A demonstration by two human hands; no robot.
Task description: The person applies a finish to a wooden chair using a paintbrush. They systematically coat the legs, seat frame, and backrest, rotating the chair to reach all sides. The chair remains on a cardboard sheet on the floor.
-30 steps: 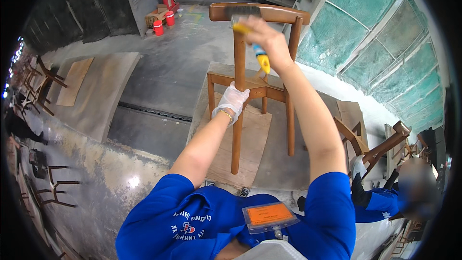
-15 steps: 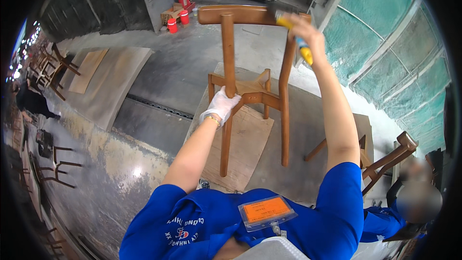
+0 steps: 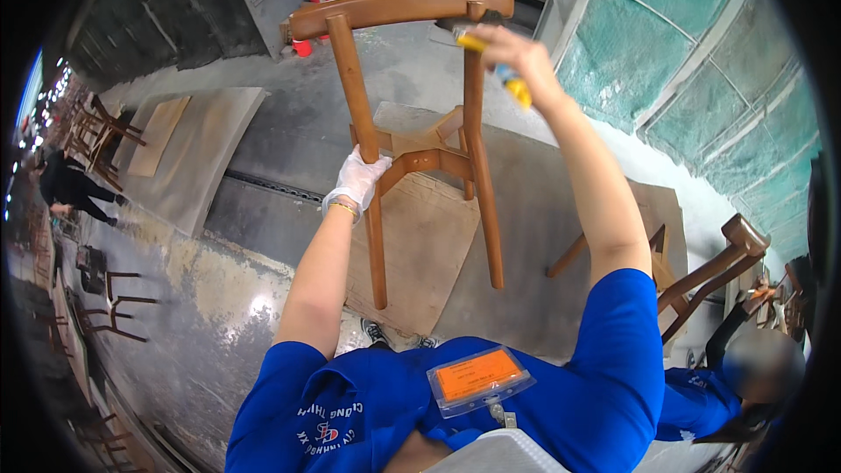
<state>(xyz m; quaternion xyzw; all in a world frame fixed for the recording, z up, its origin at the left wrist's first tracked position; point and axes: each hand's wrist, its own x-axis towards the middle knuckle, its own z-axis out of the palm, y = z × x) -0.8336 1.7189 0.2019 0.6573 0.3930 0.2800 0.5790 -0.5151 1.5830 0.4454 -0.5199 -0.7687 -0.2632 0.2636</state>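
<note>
A brown wooden chair frame (image 3: 477, 136), with no seat panel on it, stands in front of me with its curved top rail toward the far side. My left hand (image 3: 359, 177), in a thin white glove, is wrapped round its left rear post near the cross braces. In my right hand (image 3: 519, 60), which looks bare and is slightly blurred, is a paintbrush (image 3: 517, 90) with a yellow and blue handle. Its dark bristles are at the top of the right post, just below the rail; whether they touch the wood I cannot tell.
A brown board (image 3: 420, 254) lies under the chair. Another chair (image 3: 701, 285) stands at my right, near a co-worker (image 3: 701, 403) in blue. Green-covered panels (image 3: 666, 44) line the right side. At far left are more chairs (image 3: 114, 307) and a person in black (image 3: 74, 188).
The chair has tilted and shifted left in view, its top rail now slanting, and my left hand has gone with it. My right hand and the paintbrush have moved left along with the rail.
</note>
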